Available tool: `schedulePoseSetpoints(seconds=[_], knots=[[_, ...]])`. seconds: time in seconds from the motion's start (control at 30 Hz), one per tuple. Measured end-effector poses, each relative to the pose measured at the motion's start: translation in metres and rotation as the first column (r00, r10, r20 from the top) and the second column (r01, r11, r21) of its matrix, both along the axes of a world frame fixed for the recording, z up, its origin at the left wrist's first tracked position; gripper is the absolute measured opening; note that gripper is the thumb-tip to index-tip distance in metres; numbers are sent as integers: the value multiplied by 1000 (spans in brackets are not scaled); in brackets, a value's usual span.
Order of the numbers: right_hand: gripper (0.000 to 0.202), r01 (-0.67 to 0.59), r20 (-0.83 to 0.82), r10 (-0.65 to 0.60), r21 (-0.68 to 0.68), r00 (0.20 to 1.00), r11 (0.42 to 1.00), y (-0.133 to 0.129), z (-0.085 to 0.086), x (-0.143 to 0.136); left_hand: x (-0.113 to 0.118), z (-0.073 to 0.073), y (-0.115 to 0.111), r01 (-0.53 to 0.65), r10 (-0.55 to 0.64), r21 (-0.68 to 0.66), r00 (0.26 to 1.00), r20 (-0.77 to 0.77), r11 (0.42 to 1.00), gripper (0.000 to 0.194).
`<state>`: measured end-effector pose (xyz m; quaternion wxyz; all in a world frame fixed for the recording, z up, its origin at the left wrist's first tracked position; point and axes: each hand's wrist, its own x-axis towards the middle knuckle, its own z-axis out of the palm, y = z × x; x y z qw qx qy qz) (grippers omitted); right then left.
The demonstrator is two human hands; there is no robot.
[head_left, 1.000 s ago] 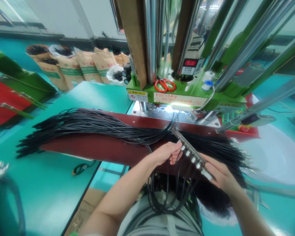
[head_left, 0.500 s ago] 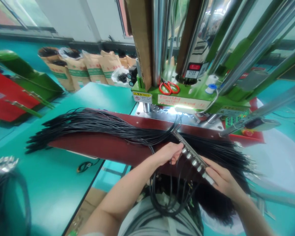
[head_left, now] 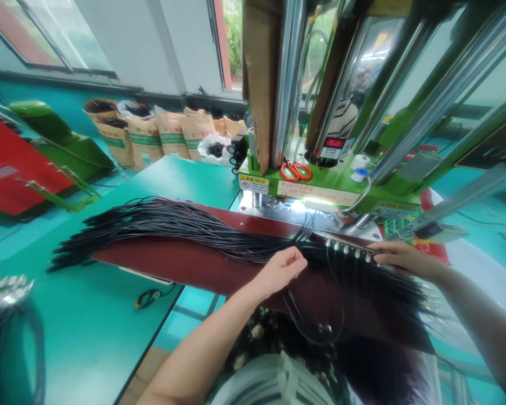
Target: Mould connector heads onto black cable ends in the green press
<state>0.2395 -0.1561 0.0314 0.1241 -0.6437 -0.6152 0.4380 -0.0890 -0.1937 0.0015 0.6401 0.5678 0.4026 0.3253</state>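
A metal bar fixture [head_left: 348, 247] with several silver connectors along it lies level over a bundle of black cables [head_left: 185, 224]. My right hand [head_left: 398, 259] grips the bar's right end. Thin black cables hang down in loops from the connectors. My left hand [head_left: 283, 270] is closed just left of the bar, over the dark red board [head_left: 152, 260]; whether something small is between its fingers cannot be made out. The cable bundle stretches along the board on both sides of my hands.
Behind the board stands a green press [head_left: 382, 194] with steel columns, red-handled scissors [head_left: 295, 170] and a thread spool [head_left: 360, 174]. More cables [head_left: 10, 304] lie at the left on the green table [head_left: 88, 326]. Paper sacks [head_left: 145, 138] stand by the wall.
The bar has moved up and right, from a steep slant to nearly level over the cables. My right hand moved up with it; my left hand has come off it.
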Motion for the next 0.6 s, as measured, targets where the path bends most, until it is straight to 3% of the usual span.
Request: schedulePoseSetpoints(seconds=[0.1, 0.17, 0.23, 0.43, 0.6], knots=[[34, -267, 106, 270, -37, 957, 963, 30, -2, -14, -5, -2, 5, -40, 40, 23, 999, -11, 999, 22], [28, -423, 194, 400, 90, 896, 902, 46, -7, -28, -8, -3, 8, -58, 58, 33, 998, -11, 998, 23], [26, -504, 248, 453, 215, 856, 836, 58, -14, -40, -12, -2, 11, -77, 78, 52, 997, -11, 996, 23], [27, -439, 250, 368, 358, 896, 824, 64, -38, -47, -24, 1, 27, -186, 188, 64, 982, -19, 980, 24], [28, -259, 259, 146, 486, 955, 835, 48, -56, -42, -8, -10, 65, -299, 299, 97, 954, 18, 949, 15]])
